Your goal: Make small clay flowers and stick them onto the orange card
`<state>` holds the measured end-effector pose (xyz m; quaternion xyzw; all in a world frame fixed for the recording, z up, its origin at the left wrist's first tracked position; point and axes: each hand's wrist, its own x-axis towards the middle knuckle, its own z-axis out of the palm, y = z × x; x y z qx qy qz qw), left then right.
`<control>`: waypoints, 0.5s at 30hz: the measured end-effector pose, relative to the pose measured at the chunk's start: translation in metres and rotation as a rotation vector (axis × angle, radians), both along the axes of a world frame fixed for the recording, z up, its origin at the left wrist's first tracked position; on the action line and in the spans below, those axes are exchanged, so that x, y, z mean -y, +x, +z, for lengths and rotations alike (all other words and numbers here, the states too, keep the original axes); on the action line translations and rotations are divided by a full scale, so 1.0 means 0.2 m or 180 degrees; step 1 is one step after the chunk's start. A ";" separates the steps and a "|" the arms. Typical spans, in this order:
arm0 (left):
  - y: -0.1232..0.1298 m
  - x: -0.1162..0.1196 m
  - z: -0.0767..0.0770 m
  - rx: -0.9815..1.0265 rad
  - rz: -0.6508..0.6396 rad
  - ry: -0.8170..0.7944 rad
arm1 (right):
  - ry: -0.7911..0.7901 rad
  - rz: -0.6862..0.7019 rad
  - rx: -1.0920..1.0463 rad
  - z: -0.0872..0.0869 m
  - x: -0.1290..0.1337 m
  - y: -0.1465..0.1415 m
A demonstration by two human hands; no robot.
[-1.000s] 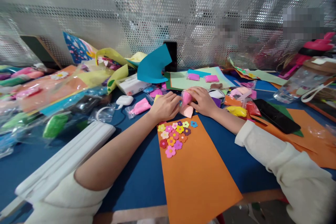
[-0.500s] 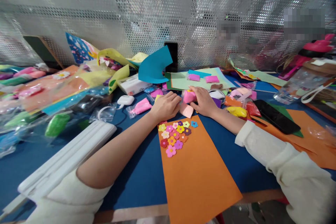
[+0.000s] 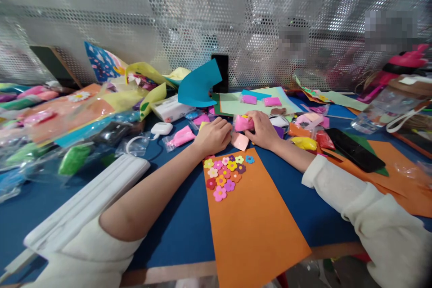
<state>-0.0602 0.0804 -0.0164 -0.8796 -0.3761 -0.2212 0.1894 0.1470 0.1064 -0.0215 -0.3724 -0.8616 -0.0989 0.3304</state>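
An orange sheet [image 3: 256, 225] lies on the blue table, with several small clay flowers [image 3: 225, 172] grouped at its upper left. Beyond its top edge, my left hand [image 3: 213, 136] is curled with the fingers bent down; whatever lies under the fingertips is hidden. My right hand [image 3: 261, 129] has its fingers closed on a pink clay packet [image 3: 243, 123]. Between the two hands rests a pale pink piece [image 3: 240, 141]. A bright pink packet [image 3: 182, 136] lies left of my left hand.
On the left are a white power strip [image 3: 87, 202], a white earbud case [image 3: 161, 128] and bagged clay [image 3: 74, 159]. To the right lie a black phone [image 3: 356, 149], yellow clay [image 3: 304, 143] and a clear bottle [image 3: 388, 103]. Behind stands a perforated metal screen [image 3: 189, 18].
My right fingers have shifted slightly on the pink packet, and more of the packet shows. My left hand stays in nearly the same place.
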 end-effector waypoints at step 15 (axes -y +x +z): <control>0.00 -0.01 -0.01 0.0066 -0.0001 0.0030 | -0.0049 -0.0013 0.0164 0.01 0.00 0.00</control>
